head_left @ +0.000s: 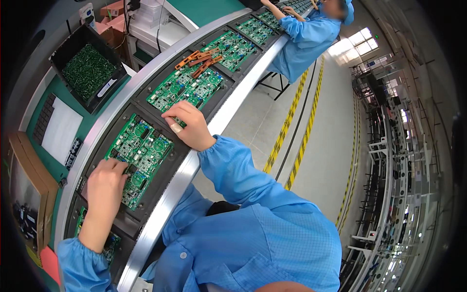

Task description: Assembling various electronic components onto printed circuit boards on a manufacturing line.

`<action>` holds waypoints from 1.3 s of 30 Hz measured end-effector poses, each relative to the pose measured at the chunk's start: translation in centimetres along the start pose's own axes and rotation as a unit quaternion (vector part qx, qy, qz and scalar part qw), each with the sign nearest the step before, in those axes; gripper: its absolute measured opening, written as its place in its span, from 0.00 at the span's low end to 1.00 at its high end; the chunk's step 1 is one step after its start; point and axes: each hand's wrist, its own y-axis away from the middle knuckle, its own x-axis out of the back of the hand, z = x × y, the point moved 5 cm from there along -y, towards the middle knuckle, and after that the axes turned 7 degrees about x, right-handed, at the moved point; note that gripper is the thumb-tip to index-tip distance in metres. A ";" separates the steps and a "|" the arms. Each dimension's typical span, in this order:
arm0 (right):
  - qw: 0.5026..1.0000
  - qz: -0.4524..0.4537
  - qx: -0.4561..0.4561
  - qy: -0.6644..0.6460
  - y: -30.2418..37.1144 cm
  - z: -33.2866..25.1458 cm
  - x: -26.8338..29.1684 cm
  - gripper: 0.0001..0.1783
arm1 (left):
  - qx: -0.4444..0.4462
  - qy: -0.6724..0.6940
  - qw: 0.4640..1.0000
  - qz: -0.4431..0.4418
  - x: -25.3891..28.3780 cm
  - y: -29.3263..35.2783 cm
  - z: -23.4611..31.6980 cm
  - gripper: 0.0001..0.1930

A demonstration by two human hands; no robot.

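Left hand (104, 182) is pressing bunched fingertips onto the near green circuit board (141, 155) in its black carrier on the conveyor, right hand (187, 125) is resting half-curled at its far edge, gripping nothing; populated boards are lining up beyond, so insertion is looking ongoing.

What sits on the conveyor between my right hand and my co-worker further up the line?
In the head view, a green circuit board topped with orange strips, then more green boards in black trays, lie between the right hand and the co-worker.
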 end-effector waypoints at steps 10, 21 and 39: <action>0.998 0.035 0.034 0.041 0.9 -1.1 -2.3 0.10 | 0.195 -0.130 0.968 0.085 12.5 17.8 -9.0 0.06; 0.986 -0.158 -0.027 0.048 -0.9 -11.7 -12.3 0.08 | 0.553 -0.063 0.827 0.082 18.2 52.7 -29.7 0.11; 0.918 -0.305 0.159 -0.196 0.0 -55.7 -64.9 0.28 | 0.377 -0.171 0.863 0.291 15.1 51.3 -50.7 0.15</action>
